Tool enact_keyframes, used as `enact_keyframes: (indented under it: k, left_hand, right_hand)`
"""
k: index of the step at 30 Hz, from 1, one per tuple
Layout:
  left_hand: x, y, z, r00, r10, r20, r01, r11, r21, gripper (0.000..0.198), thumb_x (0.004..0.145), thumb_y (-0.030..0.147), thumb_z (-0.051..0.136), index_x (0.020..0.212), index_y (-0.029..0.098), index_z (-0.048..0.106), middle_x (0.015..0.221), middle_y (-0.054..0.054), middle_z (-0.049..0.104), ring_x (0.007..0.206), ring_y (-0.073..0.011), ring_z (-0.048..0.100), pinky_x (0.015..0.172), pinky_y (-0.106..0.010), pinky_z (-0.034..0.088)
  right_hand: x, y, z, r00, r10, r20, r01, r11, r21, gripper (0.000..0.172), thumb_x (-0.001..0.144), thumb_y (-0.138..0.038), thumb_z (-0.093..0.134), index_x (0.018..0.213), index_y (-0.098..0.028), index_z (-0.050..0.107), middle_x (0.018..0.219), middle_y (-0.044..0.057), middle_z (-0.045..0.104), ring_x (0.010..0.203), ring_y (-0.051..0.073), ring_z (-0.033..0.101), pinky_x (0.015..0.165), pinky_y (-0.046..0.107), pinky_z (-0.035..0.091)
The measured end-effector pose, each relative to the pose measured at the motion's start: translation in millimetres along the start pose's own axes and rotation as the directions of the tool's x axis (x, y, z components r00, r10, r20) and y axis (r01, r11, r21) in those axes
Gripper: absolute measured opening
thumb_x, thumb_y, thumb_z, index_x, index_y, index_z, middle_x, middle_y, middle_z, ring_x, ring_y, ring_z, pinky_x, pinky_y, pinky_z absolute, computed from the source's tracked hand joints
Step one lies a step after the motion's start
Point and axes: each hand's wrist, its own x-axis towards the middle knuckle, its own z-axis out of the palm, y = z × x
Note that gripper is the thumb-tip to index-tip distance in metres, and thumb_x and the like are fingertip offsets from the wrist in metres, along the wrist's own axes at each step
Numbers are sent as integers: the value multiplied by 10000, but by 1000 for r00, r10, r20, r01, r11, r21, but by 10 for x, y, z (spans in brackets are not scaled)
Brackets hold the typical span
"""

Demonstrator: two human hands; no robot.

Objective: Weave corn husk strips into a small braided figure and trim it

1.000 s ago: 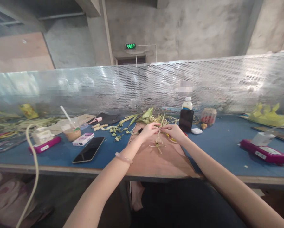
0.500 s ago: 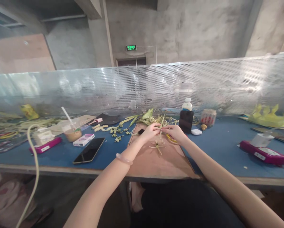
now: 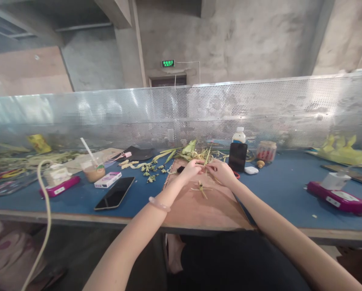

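On the blue tabletop [image 3: 144, 202], a clear cup [image 3: 93, 171], a white-and-purple box [image 3: 108, 180] and a dark phone [image 3: 116, 194] sit to our left, presumably set aside to give our arms room. At centre, our left hand [image 3: 194, 169], fingers bent inward, pinches what appears to be a narrow leaf strip [image 3: 209, 152], its end standing up behind the fingertips. Our right hand [image 3: 221, 170] meets it from the other side, fingertips seemingly gathered on the same piece; a grip this close likely keeps so slender a strand from slipping. A small knotted leaf piece [image 3: 201, 188] lies nearer us on a tan board [image 3: 205, 214], probably put there as a work surface. Farther right, a dark slab [image 3: 238, 157] stands upright before a white-capped bottle [image 3: 239, 134], which may prop it.

The textures run from smooth clear plastic and glossy black glass, through curled green scraps [image 3: 150, 176], to limp, ribbon-like leaves [image 3: 190, 149] heaped beyond our hands, the flat, matte board and, at right, a squat see-through jar [image 3: 266, 150] showing red.
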Motion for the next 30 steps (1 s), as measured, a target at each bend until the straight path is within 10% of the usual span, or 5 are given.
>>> enact_keyframes:
  k: [30]
  left_hand:
    - [46,-103,-29,990,136,40,-141,970,196,142,717,225,544,755,113,622,723,-33,620,685,-140,560,637,-240,426]
  right_hand:
    - [13,16,42,993,98,-63,-89,988,125,193,747,-270,520,740,-162,681,732,47,654,668,152,565,635,254,411]
